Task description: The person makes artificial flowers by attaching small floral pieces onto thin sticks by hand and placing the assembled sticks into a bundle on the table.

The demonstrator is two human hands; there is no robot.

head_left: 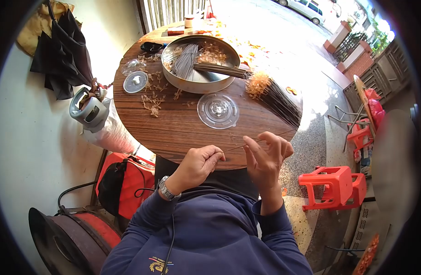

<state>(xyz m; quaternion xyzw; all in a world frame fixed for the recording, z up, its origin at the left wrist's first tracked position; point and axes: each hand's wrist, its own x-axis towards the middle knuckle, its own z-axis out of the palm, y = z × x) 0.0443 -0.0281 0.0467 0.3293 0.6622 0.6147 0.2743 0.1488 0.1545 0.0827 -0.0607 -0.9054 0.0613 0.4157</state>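
Observation:
At the near edge of the table, my left hand (197, 166) pinches one end of a thin brown stem (233, 148) between thumb and fingers. The stem runs up to the right into my right hand (268, 160), whose curled thumb and fingers hold it loosely; its far end shows beyond them. Past my hands lies a clear round plastic lid (218, 111). To its right is a bundle of dark thin stems (279, 103) with pale orange dried petals (257, 85) at one end. Behind stands a round metal tin (199, 86) holding grey wires (185, 62) and loose petals.
The round wooden table (169, 130) carries a second clear lid (135, 82), dried scraps (153, 103) and a dark object (152, 47). Red stools (329, 185) stand at right. A gas cylinder (89, 110), a red bag (128, 183) and a large drum-shaped fan (68, 238) are at left.

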